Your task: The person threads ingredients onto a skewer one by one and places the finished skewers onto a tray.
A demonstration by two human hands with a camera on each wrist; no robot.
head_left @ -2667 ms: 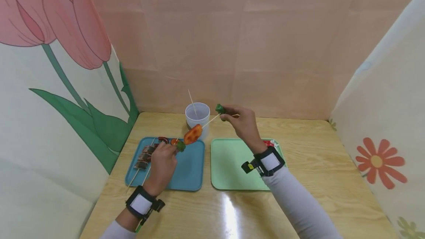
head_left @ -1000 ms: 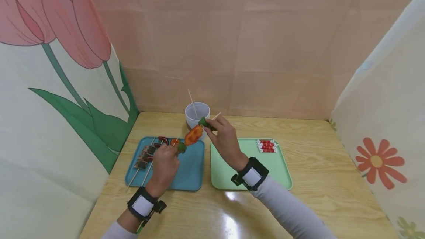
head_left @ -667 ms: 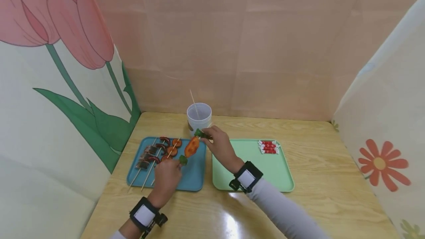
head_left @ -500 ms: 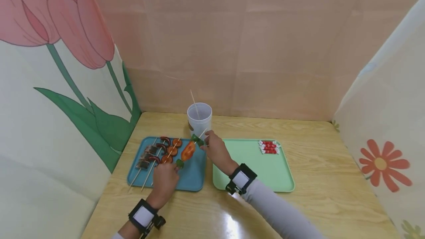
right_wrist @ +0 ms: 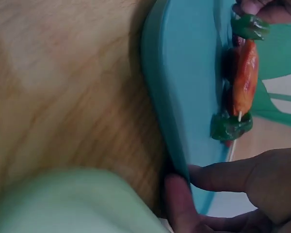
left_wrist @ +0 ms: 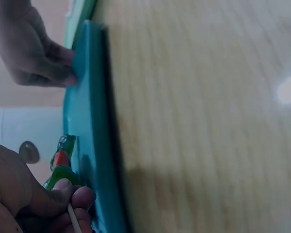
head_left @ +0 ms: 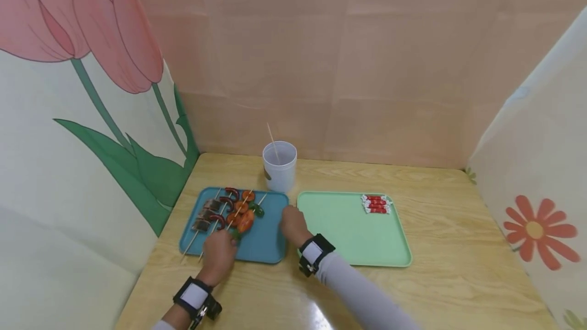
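Observation:
My left hand [head_left: 219, 256] pinches the stick end of a skewer with an orange-red piece [head_left: 246, 221] between two green pepper pieces. This skewer lies over the blue tray [head_left: 266, 243], beside the other skewers. In the left wrist view, thumb and fingers close round the bare stick [left_wrist: 73, 217] just below a green pepper piece [left_wrist: 62, 175]. My right hand [head_left: 294, 225] is at the tray's right edge. The right wrist view shows its thumb outside the blue rim [right_wrist: 160, 97] and a finger inside, pinching it.
Skewers of dark chunks [head_left: 202, 223], red curled pieces [head_left: 228, 203] and orange round slices [head_left: 241, 207] lie on the blue tray's left part. Behind stands a white cup [head_left: 279, 174] with a stick in it. A green tray [head_left: 339, 238] holds several red-and-white wrapped candies [head_left: 377, 204].
A green pepper slid along the stick to the orange-red piece. Both hands lowered the skewer to the blue tray. My right hand let go of it and took the tray's right rim.

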